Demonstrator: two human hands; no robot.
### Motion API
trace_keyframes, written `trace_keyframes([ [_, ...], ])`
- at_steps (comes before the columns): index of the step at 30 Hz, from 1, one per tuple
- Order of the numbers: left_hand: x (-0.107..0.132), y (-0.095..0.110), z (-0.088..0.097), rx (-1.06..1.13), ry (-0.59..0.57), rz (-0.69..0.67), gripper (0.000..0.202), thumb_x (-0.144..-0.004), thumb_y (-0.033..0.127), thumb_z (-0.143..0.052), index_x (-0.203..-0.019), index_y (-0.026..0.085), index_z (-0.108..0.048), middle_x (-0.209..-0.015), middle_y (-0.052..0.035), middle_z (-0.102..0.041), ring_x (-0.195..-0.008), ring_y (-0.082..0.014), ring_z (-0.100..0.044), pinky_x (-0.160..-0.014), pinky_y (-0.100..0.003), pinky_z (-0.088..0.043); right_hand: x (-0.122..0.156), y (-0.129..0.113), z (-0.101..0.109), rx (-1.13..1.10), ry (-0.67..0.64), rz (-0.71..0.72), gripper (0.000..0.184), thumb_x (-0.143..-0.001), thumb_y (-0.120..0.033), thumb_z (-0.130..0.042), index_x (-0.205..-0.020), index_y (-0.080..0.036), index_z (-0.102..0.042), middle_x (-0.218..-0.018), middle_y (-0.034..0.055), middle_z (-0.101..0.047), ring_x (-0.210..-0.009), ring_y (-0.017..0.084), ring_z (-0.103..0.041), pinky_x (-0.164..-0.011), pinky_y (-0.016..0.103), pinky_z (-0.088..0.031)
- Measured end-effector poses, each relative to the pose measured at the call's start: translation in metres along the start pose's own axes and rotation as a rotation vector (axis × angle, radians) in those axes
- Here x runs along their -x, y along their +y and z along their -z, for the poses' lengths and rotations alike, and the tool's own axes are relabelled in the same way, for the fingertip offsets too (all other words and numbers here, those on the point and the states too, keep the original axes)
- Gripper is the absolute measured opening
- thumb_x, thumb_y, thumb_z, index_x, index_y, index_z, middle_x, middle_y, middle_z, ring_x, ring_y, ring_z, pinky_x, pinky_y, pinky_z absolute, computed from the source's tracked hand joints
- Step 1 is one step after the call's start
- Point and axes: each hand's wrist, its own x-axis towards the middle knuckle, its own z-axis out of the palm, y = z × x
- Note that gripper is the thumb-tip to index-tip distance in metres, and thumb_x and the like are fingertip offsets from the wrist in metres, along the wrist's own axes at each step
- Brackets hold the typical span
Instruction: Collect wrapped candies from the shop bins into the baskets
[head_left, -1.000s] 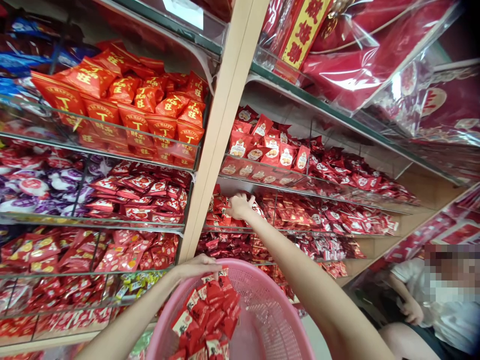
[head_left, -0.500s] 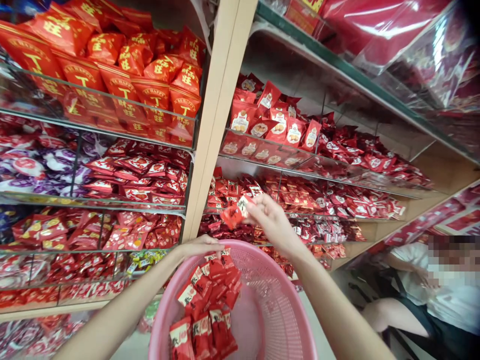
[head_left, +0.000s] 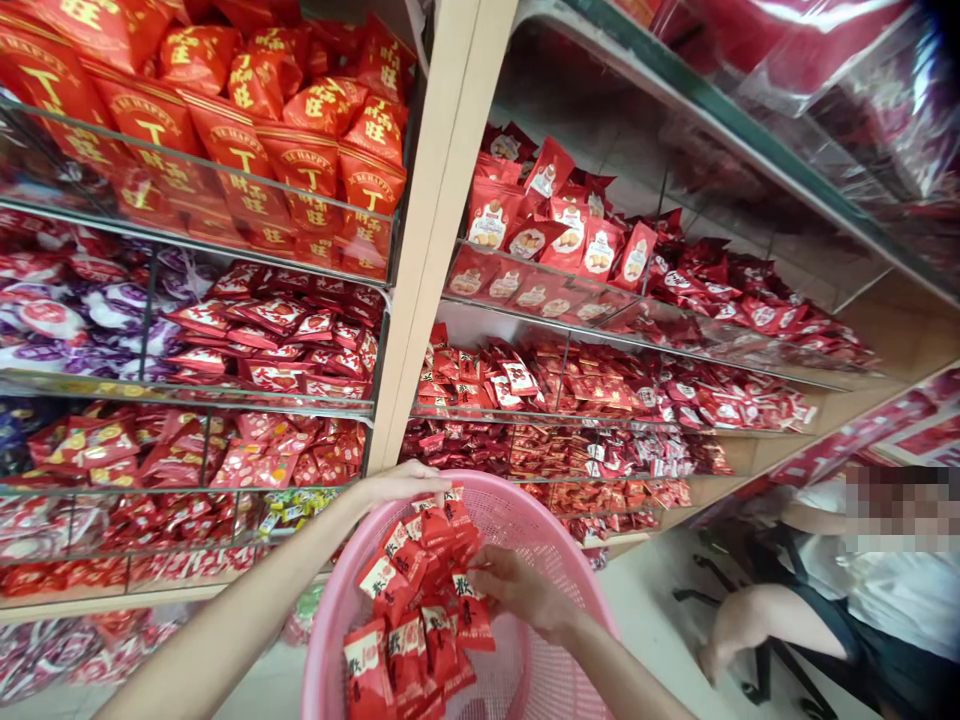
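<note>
A pink plastic basket (head_left: 337,600) stands below the shelves, with several red and cream snack packets (head_left: 409,645) with black lettering heaped in its left side. My left hand (head_left: 401,487) grips the far rim of the basket, its fingertips hidden over the edge. Inside the basket, my right hand (head_left: 517,590) pinches one red snack packet (head_left: 472,610) by its upper edge, just right of the heap. Whether this packet touches the others underneath I cannot tell.
Glass-fronted shelves of wrapped sweets rise on both sides of a wooden upright (head_left: 427,230). Large orange-red bags (head_left: 300,170) fill the upper left shelf; red biscuit packets (head_left: 566,240) lie on the right. A seated person (head_left: 870,590) is at the right, near chair legs (head_left: 761,660).
My right hand has come down from in front of the shelf into the basket, carrying the packet. My left hand has stayed on the rim. The view has shifted slightly.
</note>
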Motion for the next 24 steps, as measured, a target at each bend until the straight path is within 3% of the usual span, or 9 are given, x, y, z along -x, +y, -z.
trace_keyframes([
  [4, -0.001, -0.003, 0.000, -0.006, 0.008, -0.009, 0.043, -0.080, 0.049, -0.051, -0.068, 0.013, -0.071, -0.064, -0.0009, -0.061, -0.061, -0.0119, -0.046, -0.062, -0.023, -0.036, -0.001, -0.003, -0.025, 0.025, -0.013, 0.013, 0.030, -0.067, -0.045, -0.064, -0.076, -0.018, -0.053, -0.059, -0.0049, -0.051, -0.052, 0.009, -0.049, -0.053, 0.024, -0.040],
  [10, -0.001, -0.004, 0.001, -0.019, 0.005, 0.012, 0.045, -0.079, 0.052, -0.050, -0.071, 0.013, -0.072, -0.069, -0.0021, -0.064, -0.062, -0.0126, -0.049, -0.063, -0.023, -0.036, -0.010, -0.010, -0.062, 0.409, 0.078, 0.196, 0.007, -0.074, -0.025, -0.057, -0.074, -0.018, -0.057, -0.060, -0.0047, -0.053, -0.057, 0.009, -0.047, -0.052, 0.020, -0.032],
  [14, 0.000, -0.006, 0.000, -0.025, 0.005, 0.023, 0.044, -0.079, 0.051, -0.050, -0.072, 0.014, -0.072, -0.072, -0.0022, -0.066, -0.065, -0.0136, -0.052, -0.065, -0.024, -0.037, -0.014, -0.027, -0.066, 0.670, 0.118, 0.310, 0.009, -0.077, -0.027, -0.056, -0.081, -0.021, -0.061, -0.068, -0.0033, -0.057, -0.067, 0.012, -0.050, -0.059, 0.021, -0.033],
  [17, 0.000, -0.005, -0.001, -0.003, 0.023, 0.027, 0.045, -0.080, 0.052, -0.048, -0.070, 0.014, -0.072, -0.073, -0.0027, -0.068, -0.071, -0.0156, -0.055, -0.073, -0.025, -0.038, -0.022, -0.046, -0.065, 0.840, 0.127, 0.398, 0.016, -0.084, -0.028, -0.045, -0.086, -0.021, -0.059, -0.073, -0.0013, -0.060, -0.070, 0.013, -0.052, -0.063, 0.023, -0.034],
  [20, 0.001, -0.003, -0.002, 0.036, 0.052, 0.052, 0.051, -0.083, 0.053, -0.041, -0.068, 0.016, -0.072, -0.073, -0.0028, -0.070, -0.080, -0.0181, -0.059, -0.087, -0.028, -0.035, -0.035, -0.061, -0.069, 0.999, 0.067, 0.452, 0.022, -0.088, -0.027, -0.036, -0.086, -0.020, -0.057, -0.079, 0.0012, -0.063, -0.073, 0.014, -0.055, -0.065, 0.024, -0.035],
  [24, 0.002, -0.002, -0.003, 0.043, 0.083, 0.122, 0.056, -0.083, 0.057, -0.036, -0.065, 0.018, -0.072, -0.069, -0.0006, -0.071, -0.077, -0.0180, -0.059, -0.088, -0.028, -0.033, -0.051, -0.065, -0.081, 1.158, -0.015, 0.464, 0.021, -0.087, -0.025, -0.037, -0.085, -0.020, -0.057, -0.082, 0.0026, -0.064, -0.076, 0.016, -0.058, -0.065, 0.025, -0.038],
])
